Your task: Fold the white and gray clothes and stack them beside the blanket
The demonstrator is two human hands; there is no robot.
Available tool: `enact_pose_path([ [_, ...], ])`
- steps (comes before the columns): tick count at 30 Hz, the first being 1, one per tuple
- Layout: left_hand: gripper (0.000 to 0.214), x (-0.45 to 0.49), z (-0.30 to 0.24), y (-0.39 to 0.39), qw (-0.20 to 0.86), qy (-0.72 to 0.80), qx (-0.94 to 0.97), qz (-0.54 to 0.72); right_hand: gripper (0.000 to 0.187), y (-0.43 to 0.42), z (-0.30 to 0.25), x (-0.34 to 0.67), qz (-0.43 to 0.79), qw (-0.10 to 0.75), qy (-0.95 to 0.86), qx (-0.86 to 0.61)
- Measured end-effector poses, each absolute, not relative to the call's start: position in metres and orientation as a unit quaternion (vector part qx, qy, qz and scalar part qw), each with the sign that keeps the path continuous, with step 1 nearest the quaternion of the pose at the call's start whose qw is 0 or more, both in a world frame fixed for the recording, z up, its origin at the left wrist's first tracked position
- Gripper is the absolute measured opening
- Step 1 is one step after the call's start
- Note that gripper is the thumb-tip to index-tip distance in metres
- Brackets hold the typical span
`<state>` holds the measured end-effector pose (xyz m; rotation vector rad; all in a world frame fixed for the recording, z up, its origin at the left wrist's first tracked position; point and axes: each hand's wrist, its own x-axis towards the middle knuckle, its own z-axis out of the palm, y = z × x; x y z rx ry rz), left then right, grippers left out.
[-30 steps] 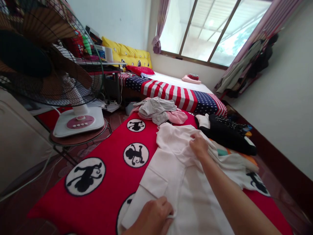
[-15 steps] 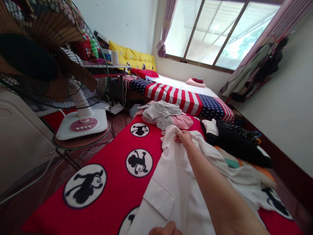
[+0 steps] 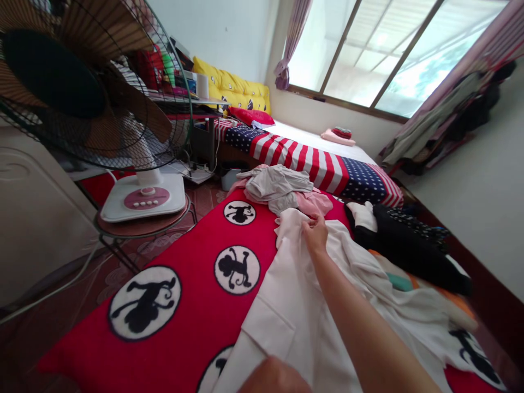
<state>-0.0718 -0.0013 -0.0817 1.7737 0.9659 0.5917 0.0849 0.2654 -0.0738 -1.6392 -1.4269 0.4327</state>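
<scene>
A white coat (image 3: 282, 295) with a flap-like pocket lies spread lengthwise over a red blanket (image 3: 184, 316) printed with black monkeys in white circles. At its far end, near the collar, my right hand (image 3: 316, 233) pinches the fabric between thumb and fingers. My left hand (image 3: 275, 376) is at the bottom edge of the view, over the coat's near part; it is blurred and cut off, and its fingers are hidden. Just beyond the collar lies a heap of grey clothes (image 3: 278, 183) and pink cloth (image 3: 315, 203).
On the left a large fan (image 3: 143, 196) stands on a round stool (image 3: 139, 226). Black folded clothes (image 3: 409, 240) lie along the right side. Farther back is a bed with a flag-patterned cover (image 3: 295, 158), below a window (image 3: 368, 54). Garments (image 3: 442, 114) hang by the right wall.
The view has shifted slightly, so the room sits farther right. My right hand stays at the collar area. My left hand's knuckles have dropped into a blurred shape at the bottom edge.
</scene>
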Motion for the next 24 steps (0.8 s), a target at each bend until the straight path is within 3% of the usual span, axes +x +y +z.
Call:
enact_pose_path([
  [2,0.007,-0.082,-0.067,0.020,0.404,0.466,0.719,0.321,0.041,0.260,-0.062,0.078,0.112,0.426,-0.600,-0.668],
  [5,0.030,-0.096,-0.062,0.052,0.272,0.567,0.690,0.358,0.040,0.255,-0.045,0.060,0.035,0.345,-0.670,-0.656],
  [10,0.042,-0.103,-0.080,0.069,0.247,0.600,0.703,0.291,0.033,0.260,-0.033,0.036,0.033,0.104,-0.808,-0.579],
  [12,0.040,-0.101,-0.086,0.065,0.252,0.587,0.715,0.285,0.022,0.264,-0.033,0.036,0.041,0.060,-0.817,-0.572],
  [15,0.032,-0.098,-0.089,0.060,0.271,0.563,0.727,0.285,0.017,0.268,-0.035,0.045,0.043,0.102,-0.804,-0.584],
  [19,0.028,-0.096,-0.091,0.058,0.274,0.562,0.725,0.290,0.020,0.273,-0.052,0.052,0.111,0.271,-0.760,-0.580],
  [24,0.028,-0.096,-0.093,0.059,0.271,0.580,0.716,0.278,0.046,0.269,-0.080,0.043,0.213,0.318,-0.750,-0.540],
])
